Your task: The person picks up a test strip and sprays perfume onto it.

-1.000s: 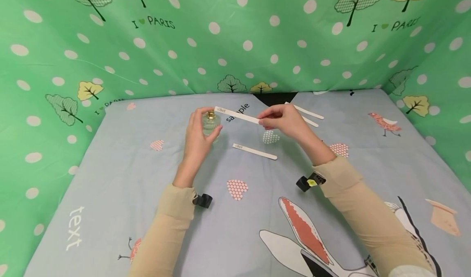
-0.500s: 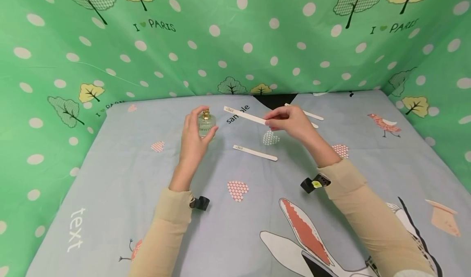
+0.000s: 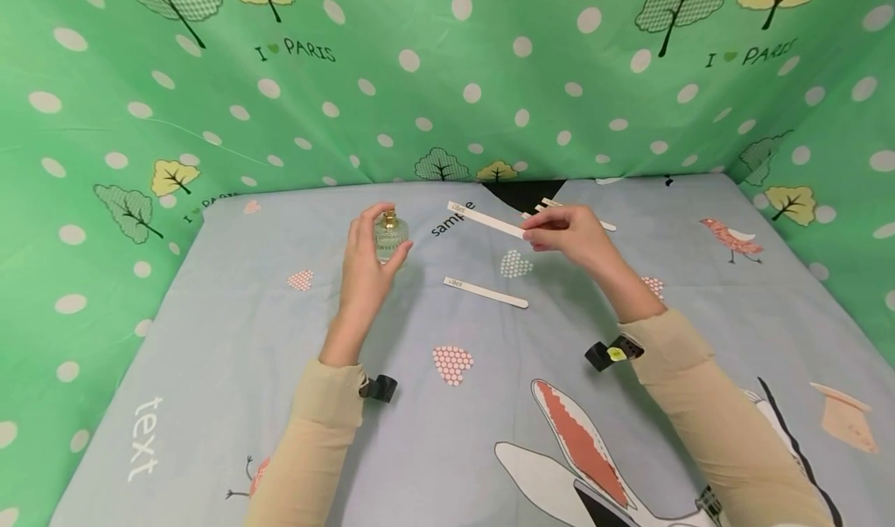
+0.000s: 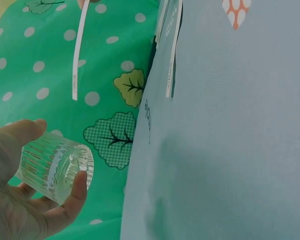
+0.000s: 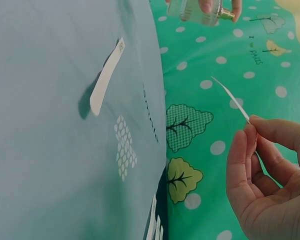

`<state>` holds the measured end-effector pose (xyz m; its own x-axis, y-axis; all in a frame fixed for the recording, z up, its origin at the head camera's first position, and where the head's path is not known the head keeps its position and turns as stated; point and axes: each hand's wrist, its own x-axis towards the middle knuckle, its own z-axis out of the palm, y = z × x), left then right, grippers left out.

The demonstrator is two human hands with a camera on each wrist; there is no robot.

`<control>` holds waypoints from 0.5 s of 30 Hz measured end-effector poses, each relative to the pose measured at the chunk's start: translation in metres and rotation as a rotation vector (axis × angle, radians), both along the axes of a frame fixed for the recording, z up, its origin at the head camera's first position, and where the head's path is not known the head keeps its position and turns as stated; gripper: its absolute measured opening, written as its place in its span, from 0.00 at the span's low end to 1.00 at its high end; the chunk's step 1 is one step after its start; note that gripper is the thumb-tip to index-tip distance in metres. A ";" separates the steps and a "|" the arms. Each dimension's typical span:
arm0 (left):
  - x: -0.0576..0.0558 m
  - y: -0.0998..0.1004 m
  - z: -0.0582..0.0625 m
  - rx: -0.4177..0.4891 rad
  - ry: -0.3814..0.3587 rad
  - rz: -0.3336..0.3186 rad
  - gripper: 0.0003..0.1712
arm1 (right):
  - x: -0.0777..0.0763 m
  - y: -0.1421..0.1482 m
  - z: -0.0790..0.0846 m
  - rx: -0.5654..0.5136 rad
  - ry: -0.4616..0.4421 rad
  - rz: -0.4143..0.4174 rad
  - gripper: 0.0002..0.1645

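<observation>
In the head view my left hand (image 3: pixel 365 259) grips a clear glass perfume bottle (image 3: pixel 391 238) with a gold spray top, held above the table. The left wrist view shows the ribbed glass bottle (image 4: pixel 55 165) between thumb and fingers. My right hand (image 3: pixel 569 235) pinches the end of a white paper test strip (image 3: pixel 485 219) between thumb and fingertips; its printed end points toward the bottle, with a gap between them. Below it, another white strip (image 3: pixel 485 292) lies on the table. Several more strips (image 3: pixel 607 226) lie partly hidden behind the right hand.
A pale blue printed cloth (image 3: pixel 231 317) covers the table. Green polka-dot fabric (image 3: pixel 391 107) hangs at the back and both sides. Each wrist wears a strapped black camera, such as the left camera (image 3: pixel 383 388).
The right hand has moved right with its strip, away from the bottle. The left hand and bottle have shifted slightly left. The strip on the table stays put.
</observation>
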<state>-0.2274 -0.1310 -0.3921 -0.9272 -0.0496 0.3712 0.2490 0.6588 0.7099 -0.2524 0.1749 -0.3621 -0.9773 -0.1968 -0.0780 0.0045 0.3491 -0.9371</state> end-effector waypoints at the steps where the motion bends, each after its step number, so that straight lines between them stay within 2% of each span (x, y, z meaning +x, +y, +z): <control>1: 0.000 0.000 0.000 0.000 0.000 0.000 0.35 | 0.000 0.001 0.000 0.004 -0.002 -0.001 0.19; 15: 0.002 -0.001 0.001 0.007 -0.005 0.000 0.35 | 0.002 0.026 -0.011 0.035 -0.009 -0.033 0.21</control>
